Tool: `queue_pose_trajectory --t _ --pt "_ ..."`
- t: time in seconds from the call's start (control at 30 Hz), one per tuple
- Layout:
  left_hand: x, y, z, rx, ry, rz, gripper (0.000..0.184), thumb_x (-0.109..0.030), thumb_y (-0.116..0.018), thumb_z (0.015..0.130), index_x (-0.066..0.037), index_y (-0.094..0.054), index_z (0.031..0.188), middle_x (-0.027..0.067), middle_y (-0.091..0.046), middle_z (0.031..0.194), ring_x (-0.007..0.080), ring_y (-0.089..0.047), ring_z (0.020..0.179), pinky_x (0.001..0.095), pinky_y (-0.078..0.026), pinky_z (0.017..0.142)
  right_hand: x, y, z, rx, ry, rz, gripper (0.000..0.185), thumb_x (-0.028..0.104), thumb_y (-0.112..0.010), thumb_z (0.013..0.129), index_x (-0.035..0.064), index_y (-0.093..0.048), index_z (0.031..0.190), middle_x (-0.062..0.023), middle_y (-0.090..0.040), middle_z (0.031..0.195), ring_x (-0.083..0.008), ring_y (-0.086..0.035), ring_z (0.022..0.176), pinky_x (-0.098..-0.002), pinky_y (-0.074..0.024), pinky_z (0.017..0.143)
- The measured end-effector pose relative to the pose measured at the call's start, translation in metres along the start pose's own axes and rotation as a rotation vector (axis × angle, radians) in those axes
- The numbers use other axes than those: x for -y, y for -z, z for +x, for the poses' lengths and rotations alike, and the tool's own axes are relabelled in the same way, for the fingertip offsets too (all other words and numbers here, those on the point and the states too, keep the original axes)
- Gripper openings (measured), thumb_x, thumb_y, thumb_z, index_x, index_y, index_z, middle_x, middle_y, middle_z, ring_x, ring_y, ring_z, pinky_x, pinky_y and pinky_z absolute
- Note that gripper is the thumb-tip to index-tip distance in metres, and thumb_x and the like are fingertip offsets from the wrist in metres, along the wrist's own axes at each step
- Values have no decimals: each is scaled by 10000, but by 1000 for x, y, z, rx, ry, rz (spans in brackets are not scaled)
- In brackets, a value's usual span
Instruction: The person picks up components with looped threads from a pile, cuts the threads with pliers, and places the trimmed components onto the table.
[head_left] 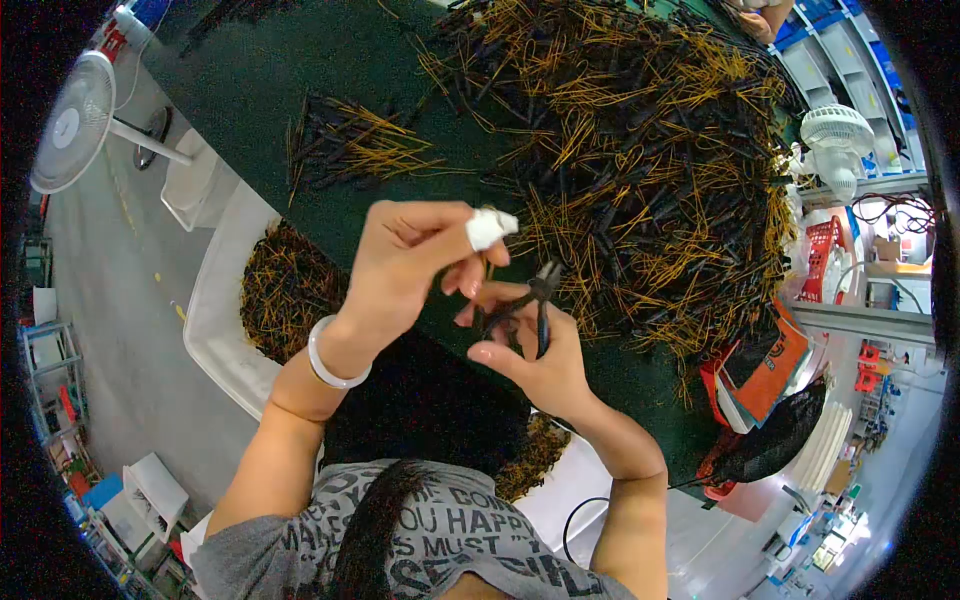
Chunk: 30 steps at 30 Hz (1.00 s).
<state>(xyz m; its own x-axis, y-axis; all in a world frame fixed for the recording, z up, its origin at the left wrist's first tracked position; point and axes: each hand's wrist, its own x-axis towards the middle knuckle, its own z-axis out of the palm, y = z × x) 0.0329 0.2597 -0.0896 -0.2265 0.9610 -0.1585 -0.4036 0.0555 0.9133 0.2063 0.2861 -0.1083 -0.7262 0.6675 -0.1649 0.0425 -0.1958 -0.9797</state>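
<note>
My left hand, with white tape round a fingertip and a white bangle at the wrist, is closed in a pinch above the green table. What it pinches is too small to make out. Just right of it, my right hand is wrapped round dark-handled pliers, whose jaws point up and away from me. A large heap of black pieces with yellow wires lies beyond and to the right of the hands. A smaller bunch of the same pieces lies at the upper left.
A white bin of similar pieces stands left of the table. Further left is a white fan; a smaller one stands at right. Red and orange booklets lie at the table's right edge. Part of another person's hand shows at the top right.
</note>
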Motion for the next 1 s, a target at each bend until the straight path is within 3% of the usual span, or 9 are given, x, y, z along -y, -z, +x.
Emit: queue_pose_trajectory --t 0.07,0.17,0.27,0.33,0.4,0.47,1.0 --pt "4 -2 -2 62 3 -69 194 -106 -564 899 30 -684 832 47 -626 658 60 -519 500 197 -350 432 -1 1 -2 13 12 -61 232 106 -656 852 24 -605 1063 -30 -659 925 -64 -526 734 -209 -432 685" --pt "1 6 1 104 85 -274 187 -112 -574 864 37 -685 856 96 -647 699 62 -453 469 197 -326 425 -4 1 -5 30 -30 92 187 90 -633 866 10 -621 1034 -36 -662 914 -86 -570 784 -230 -451 736" --pt "11 8 1 133 79 -361 195 -121 -574 851 41 -682 854 107 -647 713 67 -427 451 195 -321 430 0 1 -1 192 15 87 169 101 -609 889 -6 -628 1018 -40 -646 844 -117 -593 802 -265 -458 781" --pt "22 8 6 169 52 -399 212 -139 -577 874 43 -675 919 109 -650 767 68 -460 490 188 -350 455 -3 3 -3 191 33 83 178 112 -605 897 4 -632 1036 -23 -642 821 -94 -583 774 -242 -457 746" --pt "23 10 7 215 37 -423 225 -149 -575 887 44 -666 956 111 -649 804 70 -475 514 187 -365 470 6 3 -6 87 -193 142 190 126 -607 899 19 -637 1054 -13 -642 820 -70 -567 750 -217 -450 705" --pt "24 13 7 292 -2 -444 257 -172 -572 913 44 -643 1034 114 -640 885 73 -503 570 179 -393 507 9 3 -5 65 -154 152 202 143 -607 903 25 -639 1064 -14 -641 829 -56 -558 737 -203 -444 679" --pt "17 11 2 189 18 -386 193 -116 -583 904 56 -656 951 93 -629 779 61 -482 521 181 -354 457 3 0 -7 158 -153 132 202 134 -613 900 25 -640 1068 -13 -648 844 -43 -575 770 -183 -446 677"
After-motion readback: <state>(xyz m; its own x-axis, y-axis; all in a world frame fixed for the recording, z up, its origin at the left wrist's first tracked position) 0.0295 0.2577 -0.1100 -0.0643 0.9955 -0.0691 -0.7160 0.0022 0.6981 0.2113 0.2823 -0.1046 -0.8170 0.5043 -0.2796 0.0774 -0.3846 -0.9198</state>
